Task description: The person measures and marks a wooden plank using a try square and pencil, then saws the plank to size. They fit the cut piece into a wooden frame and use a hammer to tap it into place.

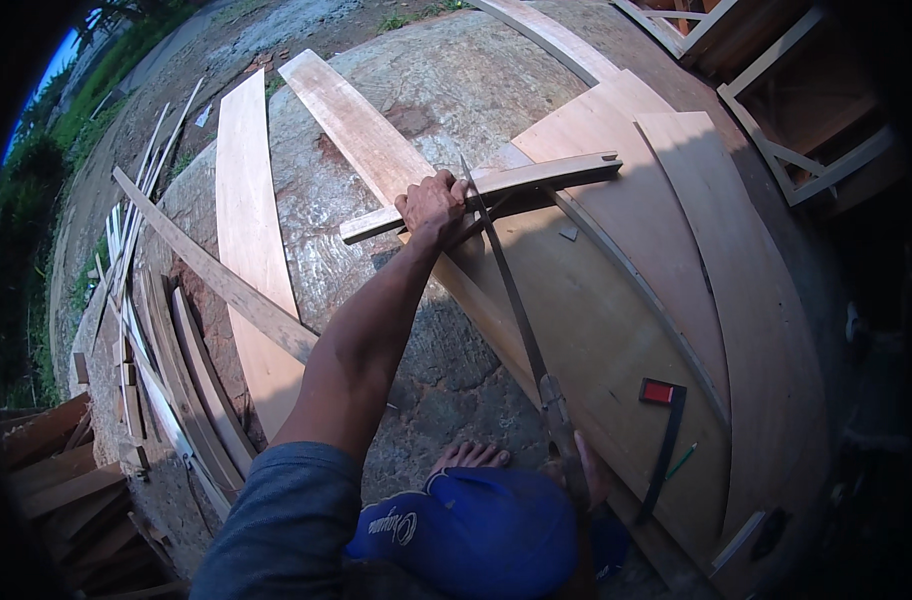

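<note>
Out on the rough stone ground, seen from the head camera, a person is sawing a narrow wooden strip (496, 185) that lies across a long plank (361, 130) and a plywood sheet (596, 330). How deep the cut goes I cannot tell; the strip looks whole on both sides of the blade, so most of the sawing seems left. With the arm stretched forward, the left hand (434, 205) presses down, fingers closed over the strip. Low by the knee, the right hand (576, 470) is wrapped around the handsaw (516, 300) handle, blade angled up to the strip.
</note>
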Motion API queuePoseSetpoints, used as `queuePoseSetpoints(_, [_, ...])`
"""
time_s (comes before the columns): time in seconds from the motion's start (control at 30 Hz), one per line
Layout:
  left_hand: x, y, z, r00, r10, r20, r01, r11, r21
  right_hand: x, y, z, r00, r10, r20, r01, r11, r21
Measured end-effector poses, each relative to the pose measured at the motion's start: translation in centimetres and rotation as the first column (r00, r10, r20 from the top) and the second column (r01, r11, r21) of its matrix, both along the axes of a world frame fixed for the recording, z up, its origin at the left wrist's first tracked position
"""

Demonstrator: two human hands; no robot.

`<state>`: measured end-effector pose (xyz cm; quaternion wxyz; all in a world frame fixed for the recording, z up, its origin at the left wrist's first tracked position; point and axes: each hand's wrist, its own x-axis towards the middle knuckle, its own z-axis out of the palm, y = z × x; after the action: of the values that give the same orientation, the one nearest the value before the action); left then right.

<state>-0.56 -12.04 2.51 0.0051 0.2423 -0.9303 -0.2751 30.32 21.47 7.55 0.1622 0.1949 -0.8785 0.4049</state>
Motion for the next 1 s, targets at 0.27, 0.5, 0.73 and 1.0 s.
queuePoseSetpoints(0.27, [-0.5,0.8,0.3,0.999,-0.044,-0.003,0.044,0.998,-0.034,-10.5,-7.6,2.4,0.96,0.024,0.279,0.071,0.943,-0.326])
queuePoseSetpoints(0.5, [1.0,0.1,-1.2,0.986,-0.13,-0.101,0.122,0.989,-0.078,-11.5,-8.7,0.6,0.985,0.015,0.171,0.039,0.95,-0.311])
queuePoseSetpoints(0.73, [1.6,-0.5,-1.5,0.989,-0.138,-0.062,0.132,0.988,-0.083,-0.3,0.8,-2.8,0.999,-0.019,0.029,0.019,1.0,-0.002])
queuePoseSetpoints(1.0, [0.8,0.9,-1.2,0.966,-0.196,-0.168,0.175,0.976,-0.132,-14.6,-9.9,1.2,0.99,0.012,0.144,0.035,0.945,-0.325])
